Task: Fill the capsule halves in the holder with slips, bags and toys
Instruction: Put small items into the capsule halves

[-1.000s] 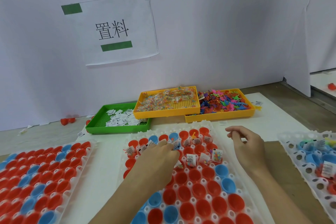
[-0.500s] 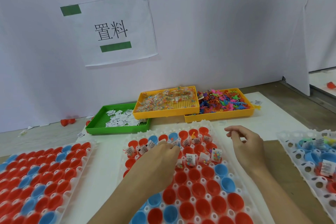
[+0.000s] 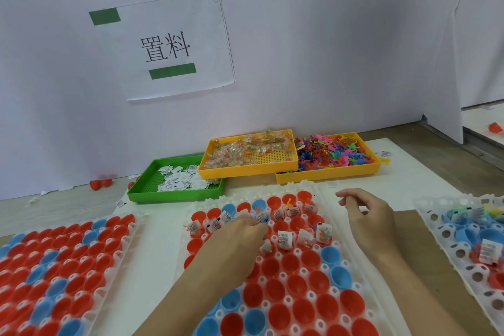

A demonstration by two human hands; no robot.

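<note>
The white holder (image 3: 302, 190) lies in front of me, packed with red and blue capsule halves (image 3: 297, 285). Its two far rows hold white slips (image 3: 284, 239) and small clear bags of beads (image 3: 323, 234); one orange toy (image 3: 289, 202) stands in the back row. My left hand (image 3: 234, 240) lies over the second row with its fingers curled down, and a small bag (image 3: 266, 248) shows at its fingertips. My right hand (image 3: 366, 219) hovers at the holder's right edge, fingers loosely curled with nothing in them.
Behind the holder stand a green tray (image 3: 174, 197) of slips, a yellow tray (image 3: 246, 172) of bead bags and a yellow tray (image 3: 327, 177) of coloured toys. A second holder (image 3: 134, 226) lies at the left, a third (image 3: 436, 215) at the right.
Almost nothing has changed. My left hand stays over the second row with only a slight shift of its fingertips. My right hand keeps its place.
</note>
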